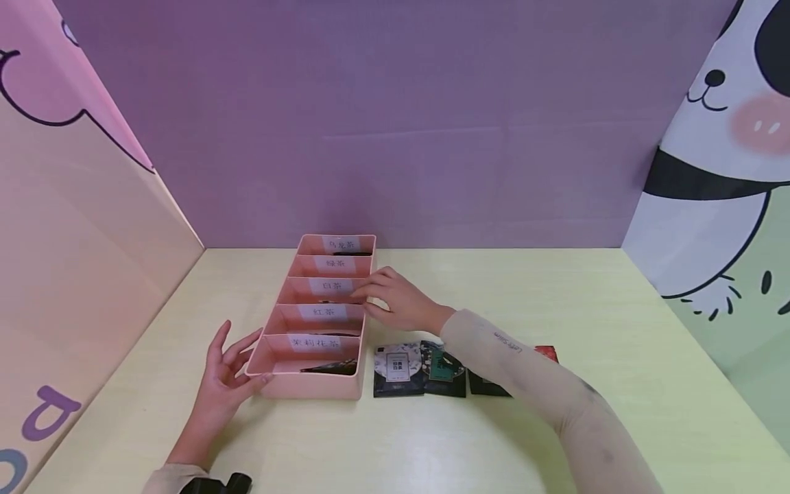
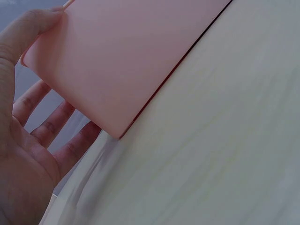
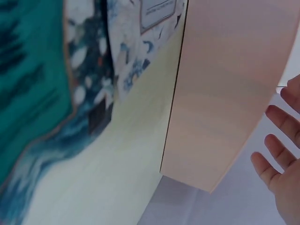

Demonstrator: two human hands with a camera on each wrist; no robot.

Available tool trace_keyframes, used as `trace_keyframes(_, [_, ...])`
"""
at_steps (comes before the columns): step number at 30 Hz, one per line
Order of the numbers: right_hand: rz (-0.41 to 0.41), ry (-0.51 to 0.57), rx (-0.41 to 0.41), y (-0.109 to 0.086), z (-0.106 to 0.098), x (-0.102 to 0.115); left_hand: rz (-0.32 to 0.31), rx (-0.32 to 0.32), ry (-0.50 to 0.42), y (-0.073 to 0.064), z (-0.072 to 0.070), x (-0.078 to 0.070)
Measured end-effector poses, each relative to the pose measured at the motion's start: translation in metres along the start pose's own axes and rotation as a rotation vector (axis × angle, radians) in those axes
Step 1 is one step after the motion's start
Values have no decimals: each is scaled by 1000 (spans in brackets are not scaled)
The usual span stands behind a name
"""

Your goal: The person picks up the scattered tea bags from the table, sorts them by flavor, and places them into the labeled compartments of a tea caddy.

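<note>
A long pink divided box [image 1: 311, 387] stands on the table, its compartments carrying white labels in Chinese characters. My left hand [image 1: 225, 381] is at its near left corner, thumb on the front rim and spread fingers along the left side. Over the right rim, at the middle compartment labelled white tea, reaches my right hand [image 1: 398, 298]. The right fingers [image 3: 281, 152] are loosely extended with nothing seen between them. A dark tea packet [image 1: 336, 367] lies in the nearest compartment; thin dark edges show in several others.
Right of the box lie a white-and-black floral tea packet [image 1: 398, 370], a teal-labelled packet [image 1: 444, 370] and a dark packet [image 1: 487, 386] partly under the right forearm. A red packet [image 1: 546, 353] peeks out behind the sleeve. A purple backdrop [image 1: 432, 137] rises behind the table.
</note>
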State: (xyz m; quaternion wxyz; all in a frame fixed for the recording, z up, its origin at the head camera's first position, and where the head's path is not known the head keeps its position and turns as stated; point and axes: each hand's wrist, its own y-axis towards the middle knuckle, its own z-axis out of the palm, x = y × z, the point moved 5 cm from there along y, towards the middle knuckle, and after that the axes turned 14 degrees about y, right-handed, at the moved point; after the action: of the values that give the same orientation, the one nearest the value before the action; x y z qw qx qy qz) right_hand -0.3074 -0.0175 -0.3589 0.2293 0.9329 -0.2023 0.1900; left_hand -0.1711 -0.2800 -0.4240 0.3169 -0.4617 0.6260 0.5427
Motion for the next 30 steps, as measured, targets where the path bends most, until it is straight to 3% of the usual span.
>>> trace_keyframes(6, [-14, -14, 13, -18, -16, 0, -31, 0, 40, 0, 1, 2])
trace_keyframes(11, [-6, -47, -14, -45, -33, -8, -45, 1, 41, -1, 1, 2])
trace_keyframes(19, [188, -6, -34, -98, -57, -24, -52, -2, 47, 0, 0, 0])
trace_keyframes(26, [280, -23, -37, -144, -65, -36, -28, 3, 15, 1, 1, 0])
trace_keyframes(30, [343, -28, -49, -167, -69, -43, -55, -1, 39, 0, 0, 0])
